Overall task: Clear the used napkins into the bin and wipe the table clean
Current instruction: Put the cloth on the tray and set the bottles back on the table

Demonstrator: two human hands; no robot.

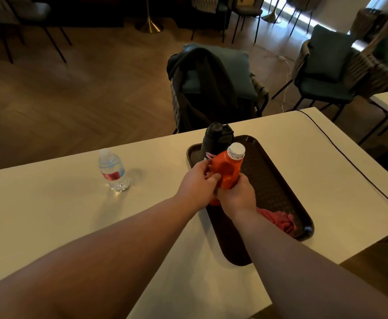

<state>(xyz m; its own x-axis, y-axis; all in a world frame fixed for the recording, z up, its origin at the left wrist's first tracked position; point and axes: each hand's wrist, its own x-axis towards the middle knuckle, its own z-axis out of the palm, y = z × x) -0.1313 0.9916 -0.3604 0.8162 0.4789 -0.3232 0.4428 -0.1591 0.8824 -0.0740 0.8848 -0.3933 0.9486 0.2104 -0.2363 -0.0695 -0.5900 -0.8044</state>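
While both hands (197,180) (236,192) grip the orange bottle (225,169), a black flask (216,139) stands just behind

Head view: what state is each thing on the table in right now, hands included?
Orange bottle: capped, tilted, gripped by left hand and right hand.
Water bottle: capped, upright on table, untouched.
Black bottle: upright on tray.
Pink cloth: crumpled on tray, untouched.
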